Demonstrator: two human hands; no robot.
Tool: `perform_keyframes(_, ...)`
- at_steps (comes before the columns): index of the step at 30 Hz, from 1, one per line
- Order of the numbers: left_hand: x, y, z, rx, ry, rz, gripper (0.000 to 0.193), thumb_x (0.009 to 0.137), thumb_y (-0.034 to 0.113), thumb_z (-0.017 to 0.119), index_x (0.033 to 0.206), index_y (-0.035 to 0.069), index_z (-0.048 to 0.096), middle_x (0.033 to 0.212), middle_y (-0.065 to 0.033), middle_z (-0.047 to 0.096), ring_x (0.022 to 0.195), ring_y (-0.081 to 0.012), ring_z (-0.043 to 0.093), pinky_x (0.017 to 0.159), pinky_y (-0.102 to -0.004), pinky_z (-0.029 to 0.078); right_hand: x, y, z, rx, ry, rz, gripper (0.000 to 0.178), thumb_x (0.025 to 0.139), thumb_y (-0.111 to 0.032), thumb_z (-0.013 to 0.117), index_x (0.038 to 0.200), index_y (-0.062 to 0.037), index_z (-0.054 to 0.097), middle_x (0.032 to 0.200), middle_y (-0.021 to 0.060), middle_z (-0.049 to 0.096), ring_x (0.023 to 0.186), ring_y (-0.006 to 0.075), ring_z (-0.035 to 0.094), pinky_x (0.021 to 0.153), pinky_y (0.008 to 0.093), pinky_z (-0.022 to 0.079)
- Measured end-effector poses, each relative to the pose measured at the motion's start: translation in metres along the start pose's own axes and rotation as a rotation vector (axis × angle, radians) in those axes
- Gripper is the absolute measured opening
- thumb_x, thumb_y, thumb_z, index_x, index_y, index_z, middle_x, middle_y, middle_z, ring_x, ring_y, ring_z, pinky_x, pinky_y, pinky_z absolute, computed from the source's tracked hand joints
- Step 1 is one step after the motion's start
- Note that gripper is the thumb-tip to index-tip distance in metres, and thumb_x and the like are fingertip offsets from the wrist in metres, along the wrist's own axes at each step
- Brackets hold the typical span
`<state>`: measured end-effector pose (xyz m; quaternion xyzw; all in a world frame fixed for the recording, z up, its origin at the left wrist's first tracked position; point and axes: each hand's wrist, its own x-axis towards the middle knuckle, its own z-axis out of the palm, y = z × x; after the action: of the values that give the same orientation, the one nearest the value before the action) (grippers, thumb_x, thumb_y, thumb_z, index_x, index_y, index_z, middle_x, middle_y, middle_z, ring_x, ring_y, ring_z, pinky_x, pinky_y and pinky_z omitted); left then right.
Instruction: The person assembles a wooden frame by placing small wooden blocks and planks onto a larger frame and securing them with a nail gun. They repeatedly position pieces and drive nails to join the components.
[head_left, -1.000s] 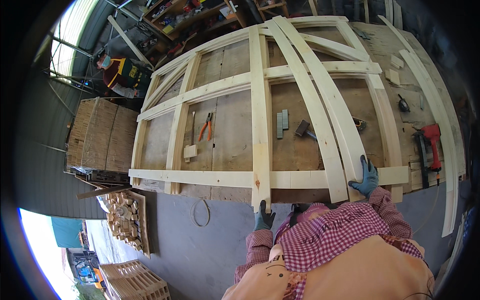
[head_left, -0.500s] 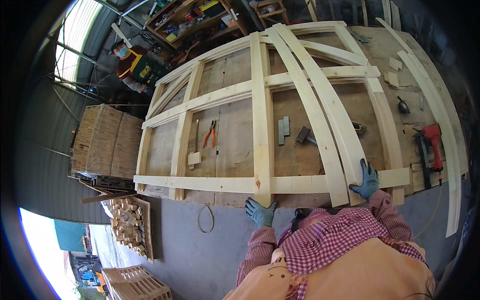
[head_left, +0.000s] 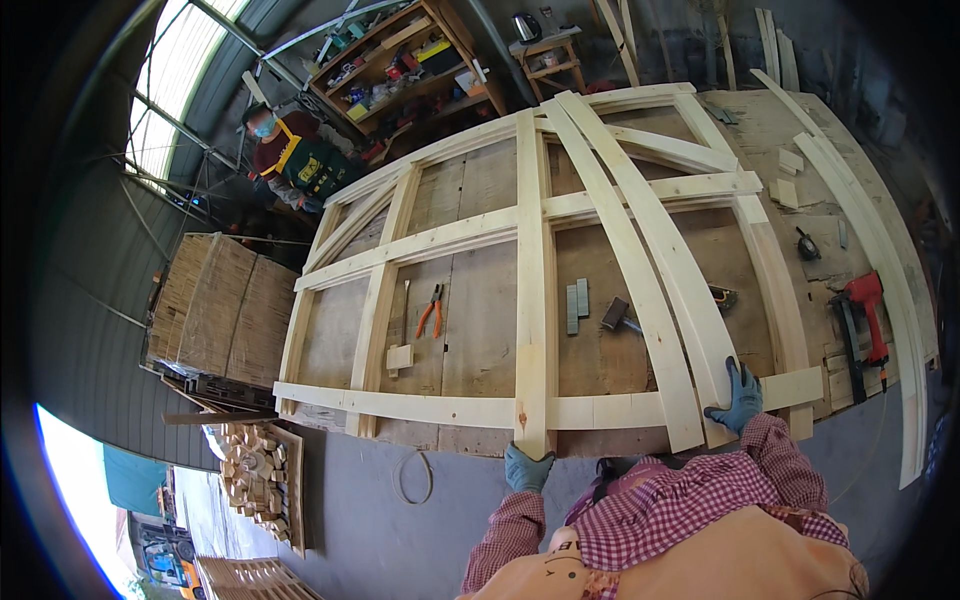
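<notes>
A large pale wooden frame [head_left: 440,240] of straight rails and curved ribs lies flat on a wooden worktable [head_left: 480,330]. My left hand [head_left: 526,466], in a blue glove, grips the near end of the long centre slat [head_left: 530,280] at the table's front edge. My right hand [head_left: 738,396], also gloved, rests on the near end of a long curved plank [head_left: 650,240] that lies diagonally across the frame. My red checked sleeves enter from the bottom.
On the table lie orange-handled pliers [head_left: 431,310], a small wood block [head_left: 399,357], grey nail strips [head_left: 577,300], a hammer [head_left: 617,316] and a red nail gun [head_left: 864,318]. Another person [head_left: 290,150] stands at the far left by shelves [head_left: 400,65]. A timber stack [head_left: 215,305] sits left.
My left hand has risen from below the table edge and taken hold of the centre slat's near end. The right hand stays on the curved plank.
</notes>
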<state>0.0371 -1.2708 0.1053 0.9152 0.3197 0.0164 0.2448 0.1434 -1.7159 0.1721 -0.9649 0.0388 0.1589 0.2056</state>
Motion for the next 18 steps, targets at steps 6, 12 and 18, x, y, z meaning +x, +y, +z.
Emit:
perform_keyframes(6,0.026,0.027,-0.006,0.045,-0.089,-0.008,0.086,0.053,0.042,0.083,0.115,0.000,0.040,0.111,-0.0212,0.050,0.102,-0.0350,0.052,0.087,-0.0405,0.045,-0.001,-0.004,-0.004,-0.020,-0.021,0.045,0.118,0.056,-0.047,0.080,0.146,-0.0210,0.008,0.145,0.0195,0.020,0.133,0.0372,0.022,0.110,0.0468,0.015)
perform_keyframes(12,0.023,0.040,-0.007,0.091,-0.141,-0.124,0.100,0.052,0.045,0.083,0.126,0.001,0.033,0.122,-0.0229,0.044,0.114,-0.0371,0.044,0.094,-0.0442,0.039,-0.003,-0.008,-0.007,0.002,-0.039,0.075,0.114,0.059,-0.046,0.079,0.146,-0.0211,0.010,0.144,0.0172,0.023,0.133,0.0345,0.022,0.112,0.0462,0.013)
perform_keyframes(18,-0.019,0.100,-0.019,0.130,0.164,0.352,0.109,0.059,0.043,0.078,0.141,0.002,0.018,0.139,-0.0276,0.025,0.129,-0.0421,0.023,0.105,-0.0550,0.018,0.000,0.010,0.002,0.380,0.194,0.007,0.098,0.060,-0.026,0.080,0.141,-0.0131,0.026,0.136,0.0171,0.037,0.124,0.0331,0.037,0.106,0.0409,0.030)
